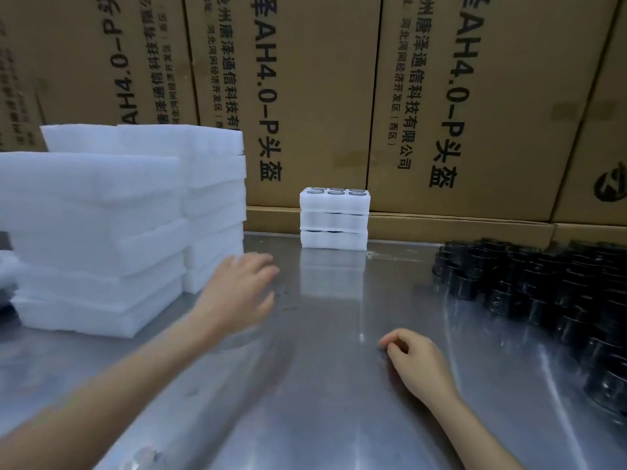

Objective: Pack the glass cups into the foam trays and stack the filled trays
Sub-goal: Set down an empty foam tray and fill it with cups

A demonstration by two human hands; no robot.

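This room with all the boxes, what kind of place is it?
Probably a packing room or warehouse. Big printed cardboard cartons line the wall, white foam trays sit stacked, and many dark glass cups wait on a metal table.

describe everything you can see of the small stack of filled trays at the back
The stack of filled trays is three white foam trays piled squarely, standing upright on the metal table against the cardboard boxes. Six round cup rims show in the top tray. Dark gaps mark the layers. Neither hand touches it.
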